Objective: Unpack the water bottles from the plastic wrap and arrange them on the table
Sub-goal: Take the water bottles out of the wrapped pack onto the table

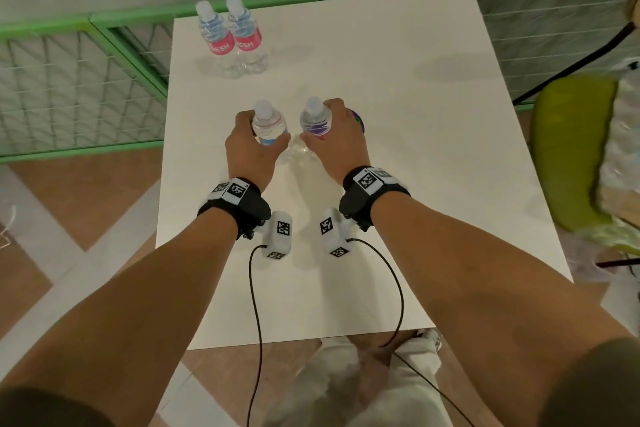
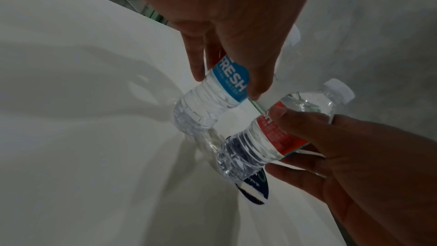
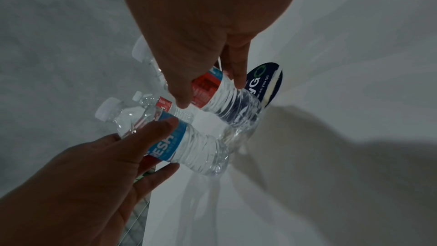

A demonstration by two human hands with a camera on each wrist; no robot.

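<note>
Four bottles show, all over the white table (image 1: pixel 381 97), my landmark, and I go from it down in size. Off the table's right edge sits a green chair (image 1: pixel 568 149) carrying crumpled plastic wrap (image 1: pixel 623 135), blurred. My left hand (image 1: pixel 247 152) is above the table's middle, fingers and thumb curled round the label of the blue bottle (image 1: pixel 268 125); in the left wrist view that bottle's base (image 2: pixel 189 119) is tilted and close to the tabletop, though I cannot tell whether it touches. My right hand (image 1: pixel 337 146) is just beside it, curled round the red bottle (image 1: pixel 315 120) at its label, and this bottle leans too. The two held bottles are near each other with a gap between them. Toward the table's far left corner stand two pink bottles (image 1: pixel 235 38), upright and touching side by side. On the table under my right hand lies a dark round sticker (image 3: pixel 266 83) with white print, partly hidden behind the red bottle.
</note>
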